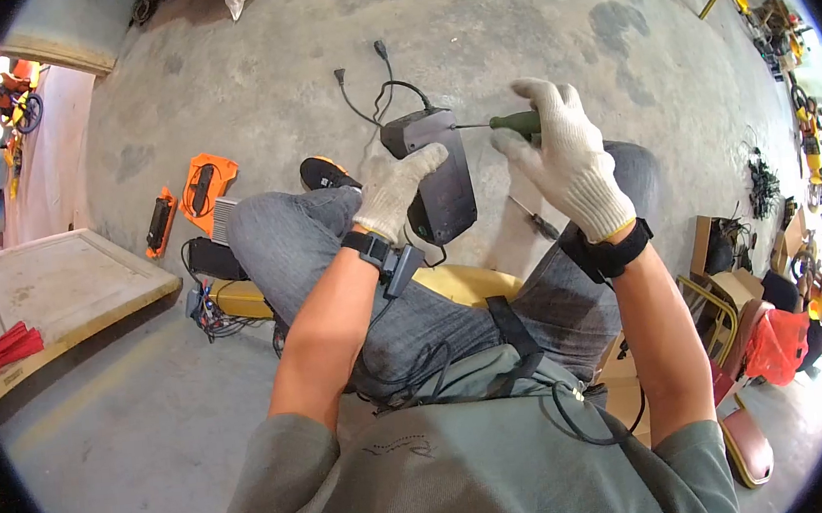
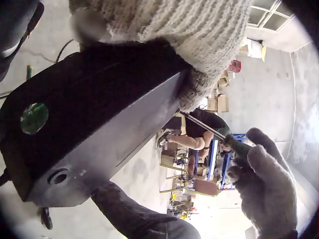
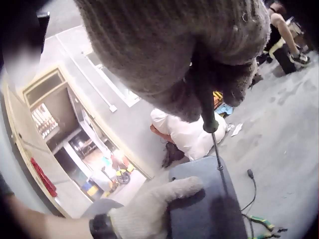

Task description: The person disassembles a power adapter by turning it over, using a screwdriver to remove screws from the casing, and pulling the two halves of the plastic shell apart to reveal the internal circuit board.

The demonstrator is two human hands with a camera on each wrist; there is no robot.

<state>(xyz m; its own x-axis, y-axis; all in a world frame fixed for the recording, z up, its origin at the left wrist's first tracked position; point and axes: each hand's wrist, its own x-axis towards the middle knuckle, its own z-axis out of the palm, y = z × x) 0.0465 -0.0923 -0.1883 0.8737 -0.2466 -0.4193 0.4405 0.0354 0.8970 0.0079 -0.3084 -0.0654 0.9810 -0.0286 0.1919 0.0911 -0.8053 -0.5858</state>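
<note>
My gloved left hand (image 1: 394, 192) grips a black plastic case (image 1: 451, 189) by its side, thumb lying across the top face. In my gloved right hand (image 1: 568, 155) is a screwdriver (image 1: 517, 125) with a green handle, pinched between thumb and fingers. Its thin shaft points at the far end of the case. The right wrist view shows the screwdriver tip right at a screw hole in the case (image 3: 204, 214). A round hole in the end of the case shows in the left wrist view. Cables (image 1: 406, 83) with plugs run from the far end.
A second screwdriver (image 1: 535, 218) lies on the floor between the legs. Orange-and-black parts (image 1: 210, 191) lie at left, beside a wooden panel (image 1: 71, 286) with a red cloth. Green-and-yellow pliers (image 3: 261, 222) lie near the cables. Chairs and boxes stand at right; another person (image 3: 283, 37) is farther off.
</note>
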